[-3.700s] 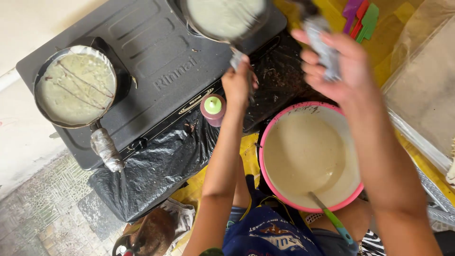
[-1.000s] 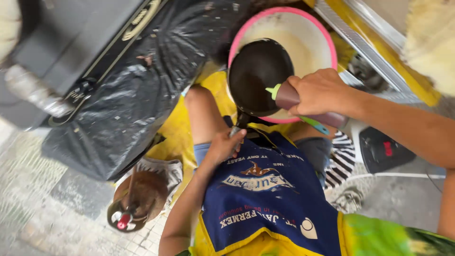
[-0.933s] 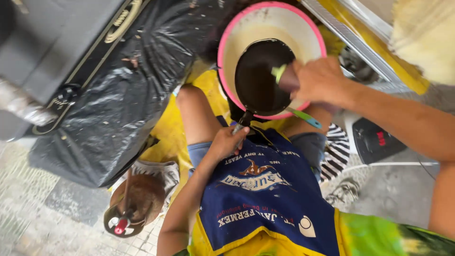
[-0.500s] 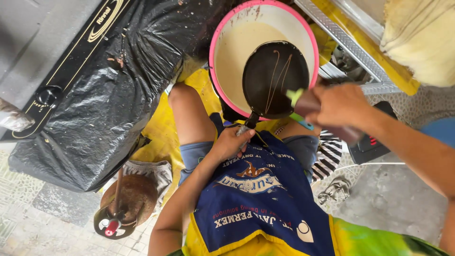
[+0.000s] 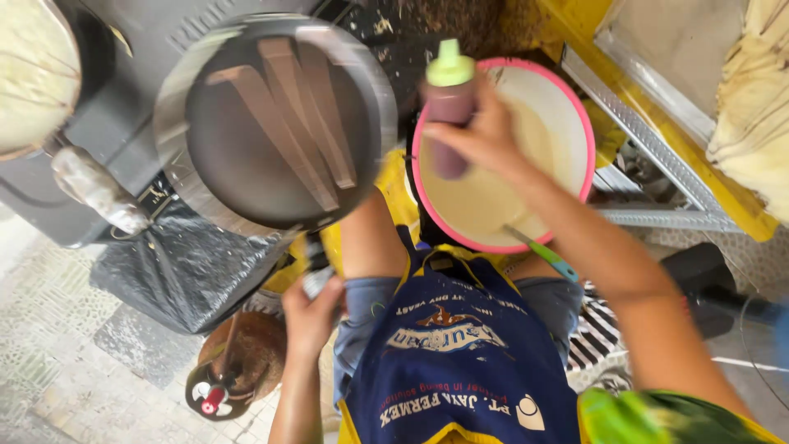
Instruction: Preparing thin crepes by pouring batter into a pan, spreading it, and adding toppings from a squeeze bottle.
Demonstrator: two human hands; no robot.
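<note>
A seated person's left hand (image 5: 311,316) gripped the handle of a dark frying pan (image 5: 275,123), raised and tilted over the stove (image 5: 136,99) at ten o'clock from the lap. The pan's inside looked bare of batter, though motion blur streaked it with brown bands, so a thin film of oil could not be ruled out. The right hand (image 5: 485,136) was wrapped around a squeeze bottle (image 5: 449,107) with a light green cap, held upright above the pink-rimmed basin (image 5: 585,140) at one o'clock.

That basin held a good deal of pale batter, with a green-handled ladle (image 5: 542,255) leaning on its near rim at five o'clock. A second pan (image 5: 33,74), at the far nine o'clock edge, already carried a pale spread of batter, its foil-wrapped handle (image 5: 99,189) pointing toward the floor.

By the look of it, one round was cooking while the dark pan waited for its pour, and plenty of batter remained. A blue apron (image 5: 460,362) covered the lap; a brown gas cylinder (image 5: 234,370) stood on the tiled floor (image 5: 74,370) at seven o'clock.
</note>
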